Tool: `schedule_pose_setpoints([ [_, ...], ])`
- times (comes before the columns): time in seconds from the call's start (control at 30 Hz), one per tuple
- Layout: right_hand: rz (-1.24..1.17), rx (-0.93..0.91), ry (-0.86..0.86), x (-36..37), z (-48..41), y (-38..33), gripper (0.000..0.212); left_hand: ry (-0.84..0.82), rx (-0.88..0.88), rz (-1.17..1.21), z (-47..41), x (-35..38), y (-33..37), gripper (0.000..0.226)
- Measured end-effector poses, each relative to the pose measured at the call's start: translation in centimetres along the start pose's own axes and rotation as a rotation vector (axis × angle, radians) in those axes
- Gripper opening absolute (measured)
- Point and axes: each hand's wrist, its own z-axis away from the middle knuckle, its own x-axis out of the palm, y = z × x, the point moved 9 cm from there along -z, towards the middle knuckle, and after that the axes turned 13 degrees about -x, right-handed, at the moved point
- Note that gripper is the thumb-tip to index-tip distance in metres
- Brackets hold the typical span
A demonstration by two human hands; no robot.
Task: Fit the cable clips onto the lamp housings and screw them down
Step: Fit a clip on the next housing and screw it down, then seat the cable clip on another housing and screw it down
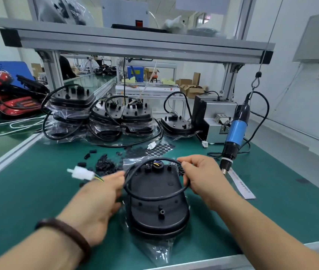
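Left grip [98, 201], right grip [203, 176] both pinching cable [154, 198] | housing [152, 184] on green mat [38, 191] | aluminium shelf [135, 42] overhead

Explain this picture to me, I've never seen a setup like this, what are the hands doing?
No machine here: a camera worn on a person's head looks down at their own hands. The left hand and right hand each hold a black cable, looped above a black lamp housing that lies on the green bench. The cable ends in a white connector. Small black clips lie in a pile left of the housing. More housings are stacked behind, and a blue electric screwdriver hangs at the right.
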Motion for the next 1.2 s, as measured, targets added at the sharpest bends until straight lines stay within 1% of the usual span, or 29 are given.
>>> schedule_pose_setpoints([
  [0.07, 0.161, -0.030, -0.027, 0.3, -0.2, 0.5, 0.024, -0.028, 0.016, 0.032, 0.1, 0.7, -1.3, 0.022],
  [0.1, 0.213, -0.039, -0.041, 0.5, -0.2, 0.7, 0.024, -0.036, 0.040, 0.018, 0.0, 1.0, -1.4, 0.028],
  [0.17, 0.278, -0.052, -0.072, 1.0, -0.1, 0.9, 0.024, -0.048, 0.083, 0.004, -0.2, 1.1, -1.2, 0.040],
  [0.27, 0.333, -0.064, -0.070, 1.0, 0.0, 0.8, 0.025, -0.082, 0.054, -0.013, -0.7, 1.7, -1.2, 0.045],
  [0.33, 0.322, -0.051, -0.056, 1.0, 0.1, 0.9, 0.025, -0.088, 0.038, -0.003, -0.9, 2.0, -1.1, 0.045],
  [0.43, 0.297, -0.030, -0.032, 0.8, 0.2, 1.3, 0.024, -0.140, 0.039, 0.049, -0.9, 2.7, -0.5, 0.042],
  [0.53, 0.239, -0.022, -0.009, 0.5, 0.2, 1.6, 0.024, -0.220, 0.020, 0.080, -0.7, 4.1, -0.4, 0.050],
  [0.67, 0.188, -0.009, 0.004, 0.4, 0.3, 2.0, 0.024, -0.270, 0.045, 0.117, -0.9, 5.0, -0.6, 0.052],
  [0.77, 0.136, -0.049, -0.010, 0.8, 0.1, 1.3, 0.026, -0.296, 0.081, 0.159, -0.9, 4.8, -0.9, 0.051],
  [0.83, 0.104, -0.086, -0.019, 1.1, -0.5, 0.4, 0.025, -0.264, 0.132, 0.204, -1.2, 4.0, -0.5, 0.052],
  [0.87, 0.090, -0.097, -0.013, 1.3, -0.7, -0.2, 0.028, -0.243, 0.158, 0.233, -1.3, 3.5, -0.1, 0.052],
  [0.93, 0.027, -0.080, 0.034, 1.2, -1.3, -0.9, 0.046, -0.195, 0.199, 0.295, -1.6, 2.0, 1.3, 0.051],
  [1.0, -0.037, -0.044, 0.083, 1.0, -2.0, -1.3, 0.046, -0.130, 0.234, 0.353, -2.0, 0.0, 2.8, 0.052],
  [1.13, 0.032, -0.087, 0.059, 2.0, -2.9, -1.9, 0.054, 0.005, 0.295, 0.410, -2.7, -4.5, 5.1, 0.054],
  [1.2, 0.073, -0.113, 0.032, 3.0, -3.2, -2.1, 0.054, 0.058, 0.317, 0.437, -3.1, -6.4, 5.5, 0.055],
])
